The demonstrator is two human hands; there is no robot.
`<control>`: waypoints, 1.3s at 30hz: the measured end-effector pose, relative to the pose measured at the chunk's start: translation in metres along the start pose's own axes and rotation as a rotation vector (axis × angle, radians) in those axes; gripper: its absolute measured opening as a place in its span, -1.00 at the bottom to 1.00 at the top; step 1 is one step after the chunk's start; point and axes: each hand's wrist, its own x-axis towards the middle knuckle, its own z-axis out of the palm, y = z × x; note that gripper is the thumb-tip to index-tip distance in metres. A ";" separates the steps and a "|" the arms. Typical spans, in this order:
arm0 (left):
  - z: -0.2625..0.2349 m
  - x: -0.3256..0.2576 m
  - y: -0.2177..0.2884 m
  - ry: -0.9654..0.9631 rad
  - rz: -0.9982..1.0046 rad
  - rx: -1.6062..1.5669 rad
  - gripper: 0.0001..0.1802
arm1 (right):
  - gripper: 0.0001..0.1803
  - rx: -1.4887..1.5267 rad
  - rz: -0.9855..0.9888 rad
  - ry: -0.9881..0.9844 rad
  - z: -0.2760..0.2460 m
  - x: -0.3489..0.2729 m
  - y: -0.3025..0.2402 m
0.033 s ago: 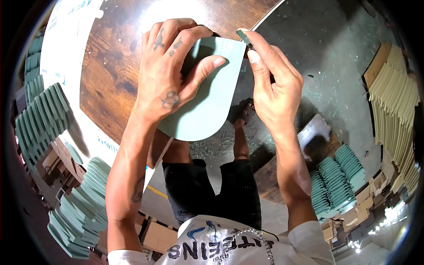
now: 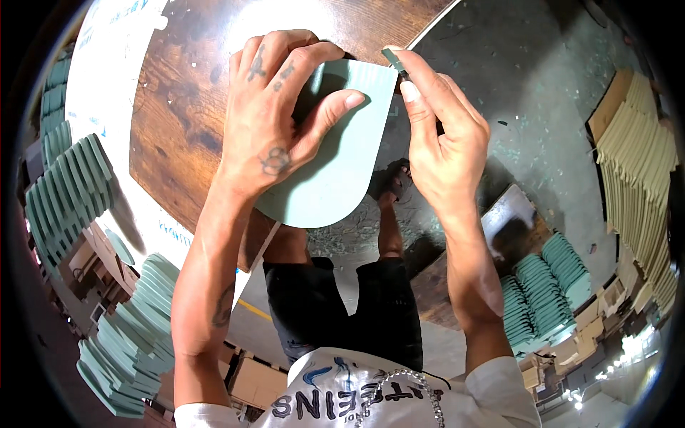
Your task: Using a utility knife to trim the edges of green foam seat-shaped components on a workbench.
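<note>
A pale green board (image 2: 342, 150) with a rounded near end lies on the brown wood-grain table top (image 2: 171, 121), overhanging its edge toward me. My left hand (image 2: 275, 100) holds the board along its left side, the thumb on its top face. Some of the fingers bend down at its far left edge, their tips partly hidden. My right hand (image 2: 446, 132) is closed at the board's far right corner, thumb and forefinger pinching a small flat dark green piece (image 2: 394, 60). Whether it touches the corner is hard to tell.
Stacks of green boards stand at left (image 2: 68, 192), lower left (image 2: 128, 339) and right (image 2: 539, 292). A tall stack of yellowish sheets (image 2: 635, 157) is at far right. Green scraps (image 2: 501, 123) litter the grey floor (image 2: 528, 85) beside the table.
</note>
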 end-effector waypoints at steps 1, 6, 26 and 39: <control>0.001 0.000 0.000 0.015 0.011 0.004 -0.50 | -0.50 -0.002 -0.009 0.005 0.001 0.000 0.001; 0.001 0.002 0.000 0.037 0.038 0.016 -0.52 | -0.49 -0.003 -0.058 0.041 0.004 -0.001 0.007; 0.002 0.002 -0.003 0.051 0.057 0.040 -0.80 | -0.60 -0.391 -0.291 -0.456 -0.028 -0.072 -0.035; -0.001 0.008 0.006 0.066 -0.040 -0.122 -0.74 | -0.45 -0.379 -0.301 -0.378 -0.026 -0.053 -0.026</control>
